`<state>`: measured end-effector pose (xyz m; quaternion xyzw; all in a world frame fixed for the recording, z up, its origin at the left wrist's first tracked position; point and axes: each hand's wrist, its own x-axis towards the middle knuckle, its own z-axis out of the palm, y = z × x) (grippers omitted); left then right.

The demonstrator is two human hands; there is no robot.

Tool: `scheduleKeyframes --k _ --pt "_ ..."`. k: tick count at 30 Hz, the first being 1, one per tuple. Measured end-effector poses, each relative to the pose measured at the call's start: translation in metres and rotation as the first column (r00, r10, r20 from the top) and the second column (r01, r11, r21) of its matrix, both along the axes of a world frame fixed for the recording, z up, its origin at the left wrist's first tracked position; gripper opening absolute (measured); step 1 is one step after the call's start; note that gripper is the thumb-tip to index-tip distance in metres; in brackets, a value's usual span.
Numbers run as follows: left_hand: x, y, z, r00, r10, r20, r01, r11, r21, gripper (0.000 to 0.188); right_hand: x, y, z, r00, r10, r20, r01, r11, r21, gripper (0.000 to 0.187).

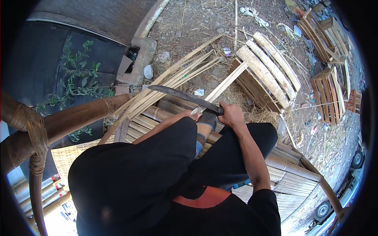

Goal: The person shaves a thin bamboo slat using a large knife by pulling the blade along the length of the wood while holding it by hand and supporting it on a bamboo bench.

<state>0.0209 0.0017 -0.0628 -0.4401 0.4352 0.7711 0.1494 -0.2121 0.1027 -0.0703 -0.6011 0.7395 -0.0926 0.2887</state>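
Note:
My right hand (232, 115) is wrapped round the dark handle of a machete (177, 93). Its long curved blade points away to the left and lies across a pale bamboo strip (226, 83). The near end of that strip is pinched in my left hand (191, 114), just under the blade and in front of my knees. Part of the left hand is hidden by the blade and my knee. The strip's far end reaches toward a wooden crate (267, 69). Left of the blade, a loose bundle of split bamboo strips (173, 84) leans on the bench.
I sit on a slatted bamboo bench (291, 173) with a thick bamboo rail (78, 120) at the left. More wooden crates (327, 94) stand at the right on littered ground. A leafy plant (82, 70) grows by the dark wall. A parked vehicle (346, 192) shows at the lower right.

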Motion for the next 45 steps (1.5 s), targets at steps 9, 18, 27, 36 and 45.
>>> scheduleKeyframes --k 9,18,27,36,45 --pt "0.000 -0.008 -0.003 0.999 -0.039 0.008 0.039 0.999 0.020 0.030 -0.012 -0.009 -0.023 0.989 -0.132 -0.069 0.144 0.964 0.223 0.033" --pt "0.009 -0.011 -0.005 0.995 -0.093 0.049 0.091 0.995 0.026 0.026 -0.067 0.011 -0.047 0.911 -0.410 -0.033 0.410 0.897 0.168 0.042" --pt "0.010 -0.008 0.004 0.996 -0.066 0.062 0.065 0.998 0.021 0.026 -0.002 -0.015 -0.027 0.999 0.023 0.026 -0.026 0.992 0.125 0.036" --pt "0.002 -0.008 0.013 0.995 -0.077 0.063 0.077 0.997 0.010 0.023 -0.067 0.003 -0.065 0.878 -0.478 -0.009 0.454 0.826 0.334 0.046" --pt "0.005 0.001 0.011 0.988 -0.126 0.087 0.141 0.971 -0.194 0.021 -0.016 -0.012 -0.040 1.000 -0.008 -0.014 0.010 0.992 0.124 0.039"
